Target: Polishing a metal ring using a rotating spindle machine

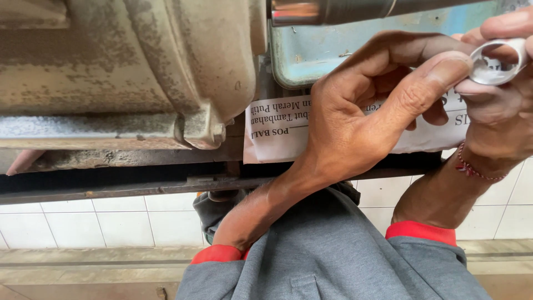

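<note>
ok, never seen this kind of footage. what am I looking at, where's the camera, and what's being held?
This is one picture from a camera worn on a person's head, looking down at their own two bare hands. No robot is involved.

The right hand pinches a small shiny metal ring between its fingers. The left hand comes in beside it, thumb tip pressing against the ring's edge, so both hands have a grip on it.

Behind the hands is a sheet of white paper with print on it, tucked against a worn blue metal part. To the left sits a large, dirty, cream-coloured machine housing on a dark metal rail. A shiny metal shaft runs along the top.

Below you see grey sleeves with red cuffs, a red thread bracelet on the right wrist, and white wall tiles.
</note>
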